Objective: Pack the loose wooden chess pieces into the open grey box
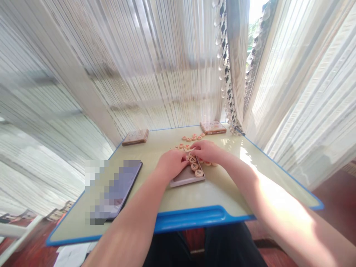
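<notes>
A small flat tray [185,177] lies mid-table, with round wooden game discs [195,167] lined along its right side. My left hand [171,162] rests on the tray's left part, fingers curled down onto it. My right hand [208,150] hovers over the tray's far end, fingers pinched at a disc near the row. More discs [192,137] lie scattered behind the hands.
The table [211,193] has a blue rim. A dark phone [122,187] lies at the left. One wooden box [135,137] sits at the back left, another box [213,127] at the back right. Sheer curtains [155,66] hang close behind.
</notes>
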The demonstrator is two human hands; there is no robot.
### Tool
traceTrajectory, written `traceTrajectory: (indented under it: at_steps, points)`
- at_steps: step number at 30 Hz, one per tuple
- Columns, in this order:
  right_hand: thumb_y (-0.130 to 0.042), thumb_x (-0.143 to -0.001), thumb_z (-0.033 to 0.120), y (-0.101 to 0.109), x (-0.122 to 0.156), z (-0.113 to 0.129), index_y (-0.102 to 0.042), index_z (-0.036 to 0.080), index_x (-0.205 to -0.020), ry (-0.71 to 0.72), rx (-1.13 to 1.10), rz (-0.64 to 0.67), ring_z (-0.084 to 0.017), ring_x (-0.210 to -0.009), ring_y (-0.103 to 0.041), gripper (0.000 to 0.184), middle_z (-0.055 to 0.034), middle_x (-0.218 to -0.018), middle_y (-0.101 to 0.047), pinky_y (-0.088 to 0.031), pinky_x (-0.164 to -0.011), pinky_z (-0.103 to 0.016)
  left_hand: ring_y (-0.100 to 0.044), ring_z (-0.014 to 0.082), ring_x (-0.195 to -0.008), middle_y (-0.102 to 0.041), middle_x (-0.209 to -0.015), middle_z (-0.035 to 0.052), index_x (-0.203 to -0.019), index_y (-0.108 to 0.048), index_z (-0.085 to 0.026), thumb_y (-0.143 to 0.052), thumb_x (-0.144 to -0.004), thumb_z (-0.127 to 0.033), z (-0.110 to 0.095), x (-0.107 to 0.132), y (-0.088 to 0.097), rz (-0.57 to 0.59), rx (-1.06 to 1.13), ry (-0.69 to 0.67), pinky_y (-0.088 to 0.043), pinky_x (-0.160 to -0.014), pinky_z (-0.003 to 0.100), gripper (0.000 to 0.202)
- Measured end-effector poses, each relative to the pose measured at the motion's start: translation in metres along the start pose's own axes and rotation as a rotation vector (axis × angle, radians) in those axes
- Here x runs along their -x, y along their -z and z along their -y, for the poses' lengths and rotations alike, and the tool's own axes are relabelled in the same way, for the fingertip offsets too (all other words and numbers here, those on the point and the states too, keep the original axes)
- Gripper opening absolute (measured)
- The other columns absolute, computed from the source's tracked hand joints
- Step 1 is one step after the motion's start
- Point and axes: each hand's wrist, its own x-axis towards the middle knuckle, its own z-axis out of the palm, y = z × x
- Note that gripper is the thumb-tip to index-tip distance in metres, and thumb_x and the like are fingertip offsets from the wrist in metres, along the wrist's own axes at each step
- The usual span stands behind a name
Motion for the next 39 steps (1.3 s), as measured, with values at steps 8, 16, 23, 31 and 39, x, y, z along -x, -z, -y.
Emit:
traceTrajectory:
  at_steps: [8,16,23,31,39]
  points:
    - [-0.052,-0.075,0.025,0.001,0.004,0.002,-0.063,0.023,-0.106,-0.008,-0.005,0.004,-0.015,-0.070,-0.060,0.033,-0.0019,-0.087,-0.069,-0.044,-0.063,-0.024,-0.059,0.0177,-0.076,-0.067,-0.081,0.0016,-0.072,-0.064,-0.022,-0.054,-0.078,-0.037,0.000,-0.003,0.000,0.005,-0.006,-0.023,-0.042,-0.063,0.026,0.019]
    - [-0.054,-0.076,0.027,-0.002,0.001,-0.002,-0.063,0.023,-0.105,0.015,0.017,-0.005,-0.017,-0.080,-0.061,0.031,-0.0028,-0.095,-0.069,-0.044,-0.067,-0.025,-0.059,0.0175,-0.076,-0.067,-0.080,0.0016,-0.072,-0.064,-0.023,-0.053,-0.077,-0.036,-0.001,-0.003,-0.002,0.006,-0.006,-0.013,-0.042,-0.065,0.026,0.018]
    - [-0.054,-0.076,0.028,-0.003,0.000,-0.002,-0.064,0.022,-0.104,0.021,0.023,-0.012,-0.017,-0.080,-0.062,0.031,-0.0031,-0.095,-0.069,-0.044,-0.068,-0.024,-0.058,0.0179,-0.073,-0.066,-0.078,0.0004,-0.070,-0.063,-0.024,-0.053,-0.077,-0.037,0.002,-0.004,-0.004,-0.023,-0.022,-0.030,-0.040,-0.060,0.026,0.018]
    - [-0.054,-0.076,0.029,-0.001,0.000,-0.004,-0.063,0.024,-0.105,0.033,0.043,-0.011,-0.018,-0.084,-0.061,0.031,-0.0026,-0.095,-0.068,-0.044,-0.070,-0.025,-0.057,0.0147,-0.065,-0.064,-0.071,-0.0013,-0.065,-0.063,-0.023,-0.059,-0.070,-0.035,0.005,0.005,0.004,0.094,0.010,-0.008,-0.038,-0.055,0.024,0.013]
    - [-0.054,-0.076,0.030,-0.004,-0.001,-0.006,-0.062,0.024,-0.107,0.024,0.023,-0.004,-0.017,-0.082,-0.061,0.032,-0.0020,-0.095,-0.068,-0.045,-0.068,-0.024,-0.058,0.0149,-0.066,-0.067,-0.070,-0.0011,-0.067,-0.064,-0.023,-0.056,-0.073,-0.040,-0.002,0.005,0.004,0.120,0.080,-0.046,-0.036,-0.055,0.024,0.021]
